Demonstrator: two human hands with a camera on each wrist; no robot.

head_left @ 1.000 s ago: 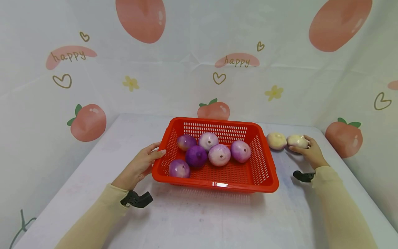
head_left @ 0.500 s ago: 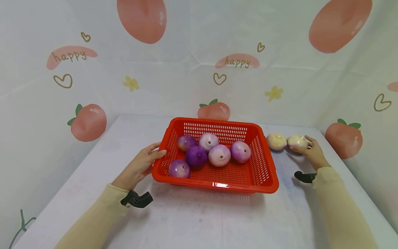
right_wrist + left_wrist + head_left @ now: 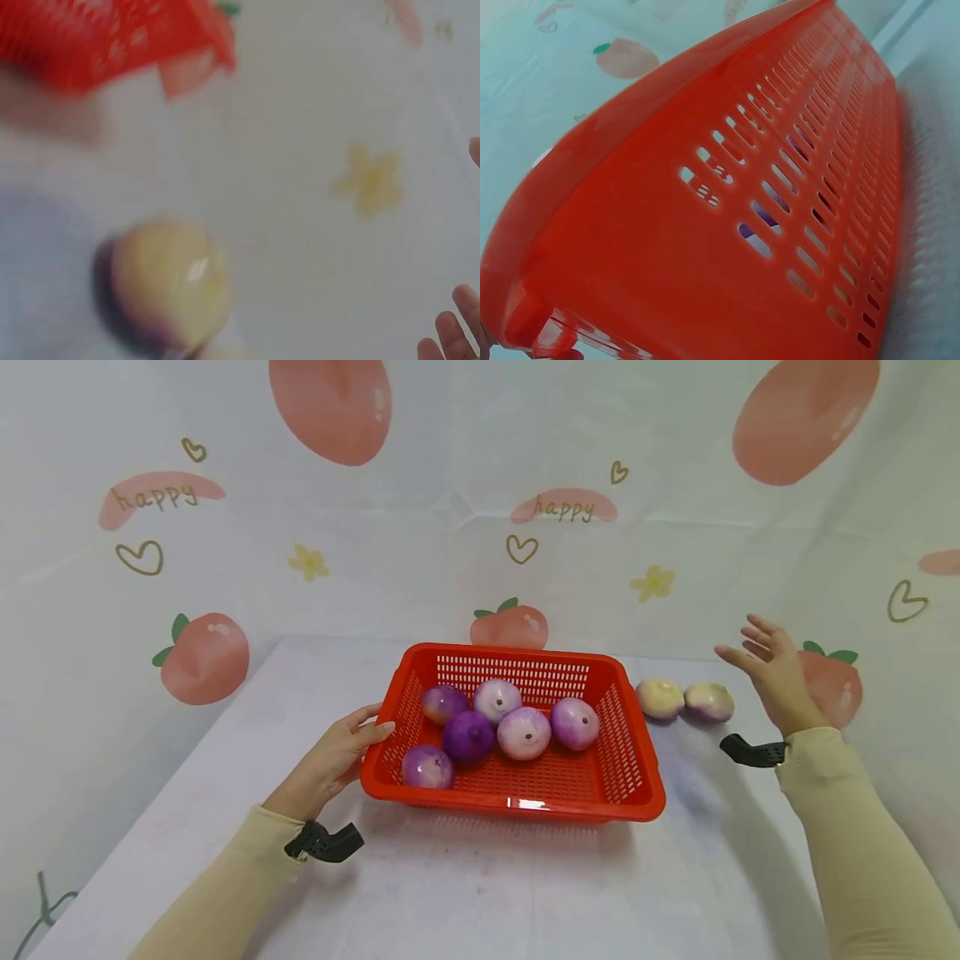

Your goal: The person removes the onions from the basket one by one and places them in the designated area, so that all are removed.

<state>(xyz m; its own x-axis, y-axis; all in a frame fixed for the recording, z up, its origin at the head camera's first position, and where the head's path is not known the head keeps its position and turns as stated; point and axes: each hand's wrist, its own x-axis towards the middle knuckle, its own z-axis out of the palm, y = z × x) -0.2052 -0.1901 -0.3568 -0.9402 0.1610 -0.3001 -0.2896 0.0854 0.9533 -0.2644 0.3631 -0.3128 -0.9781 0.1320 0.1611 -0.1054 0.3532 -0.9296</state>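
Both hands are busy differently: the left hand (image 3: pixel 335 762) rests with relaxed fingers against the red basket's (image 3: pixel 525 802) left wall, while the right hand (image 3: pixel 772 671) hovers empty, fingers spread, above two pale onions (image 3: pixel 684 700) lying on the worktop (image 3: pixel 480 893) right of the basket.

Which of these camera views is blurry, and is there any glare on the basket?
Right wrist view: smeared all over, the pale onion and basket soft-edged. Head view: sharp, with a small bright glare spot on the basket's near rim and a soft shadow beneath. Left wrist view: crisp on the basket wall, which fills the frame.
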